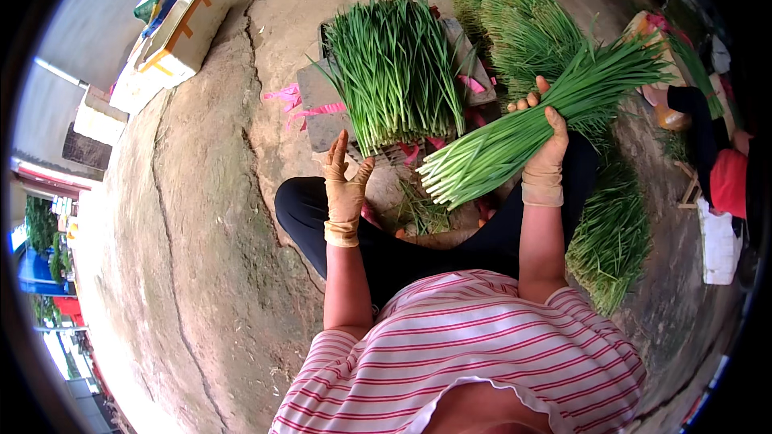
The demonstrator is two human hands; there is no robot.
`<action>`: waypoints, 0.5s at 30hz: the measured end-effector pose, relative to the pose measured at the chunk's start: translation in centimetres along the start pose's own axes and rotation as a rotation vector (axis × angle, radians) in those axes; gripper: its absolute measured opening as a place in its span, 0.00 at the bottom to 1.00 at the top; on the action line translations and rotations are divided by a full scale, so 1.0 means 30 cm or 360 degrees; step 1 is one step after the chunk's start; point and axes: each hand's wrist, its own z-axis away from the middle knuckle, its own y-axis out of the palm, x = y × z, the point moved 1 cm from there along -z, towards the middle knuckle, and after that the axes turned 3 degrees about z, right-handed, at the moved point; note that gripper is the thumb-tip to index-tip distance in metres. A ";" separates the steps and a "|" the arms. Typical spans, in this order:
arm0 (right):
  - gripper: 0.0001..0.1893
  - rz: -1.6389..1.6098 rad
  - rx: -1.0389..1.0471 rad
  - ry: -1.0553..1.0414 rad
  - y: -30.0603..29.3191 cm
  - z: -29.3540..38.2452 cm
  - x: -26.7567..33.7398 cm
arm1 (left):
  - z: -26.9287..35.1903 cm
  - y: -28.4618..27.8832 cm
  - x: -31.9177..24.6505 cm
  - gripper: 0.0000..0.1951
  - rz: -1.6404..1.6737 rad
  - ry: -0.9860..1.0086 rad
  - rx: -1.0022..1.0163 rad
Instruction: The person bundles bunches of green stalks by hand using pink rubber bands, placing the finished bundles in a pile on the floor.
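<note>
A bunch of long green garlic chives (500,157) lies across my right hand (546,141), which is gloved and closed around it, with the pale cut ends pointing left and down. My left hand (345,184), in a tan glove, is raised over my left knee with its fingers apart and nothing in it. In front of me a thick stack of chives (395,72) rests on a low grey board (316,102), its pale ends towards me. Pink strips (322,110) stick out from under the stack on both sides.
A long heap of chives (525,30) spreads on the floor ahead to the right, and another pile (615,235) lies beside my right leg. Loose leaves (419,211) lie between my legs. Foam boxes (184,36) stand far left. Another person's dark-clothed leg (699,108) shows at right.
</note>
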 end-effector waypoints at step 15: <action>0.24 0.0502 0.0364 0.1519 0.139 -0.645 -0.651 | -0.567 0.274 0.051 0.66 0.0106 0.0104 0.0273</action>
